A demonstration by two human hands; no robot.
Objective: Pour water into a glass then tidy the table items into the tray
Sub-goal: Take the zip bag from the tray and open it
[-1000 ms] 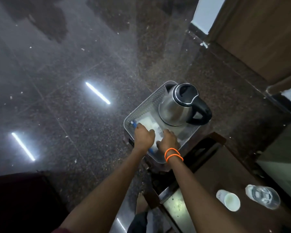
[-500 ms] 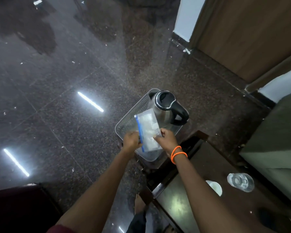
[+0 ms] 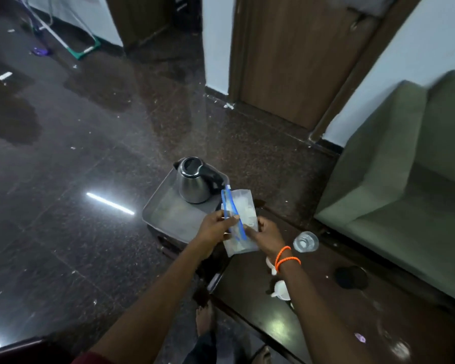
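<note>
A clear zip bag (image 3: 241,214) with a blue seal strip is held up between both hands, above the near right corner of the tray. My left hand (image 3: 214,227) pinches its blue edge. My right hand (image 3: 267,236), with orange bands on the wrist, grips its right side. The grey tray (image 3: 168,216) rests on a low dark stand and carries a steel kettle (image 3: 193,183) with a black handle at its far end. A clear glass (image 3: 305,241) stands on the dark table (image 3: 326,306) to the right. A white cup (image 3: 280,288) is partly hidden under my right forearm.
A black round lid or coaster (image 3: 351,277) lies on the table right of the glass. A green sofa (image 3: 410,185) borders the table on the right. Polished dark floor (image 3: 71,179) spreads to the left. My bare foot (image 3: 205,317) is below the table's corner.
Both hands lifted the zip bag out of the tray and carried it up and to the right. The camera view has tilted up, showing more of the room.
</note>
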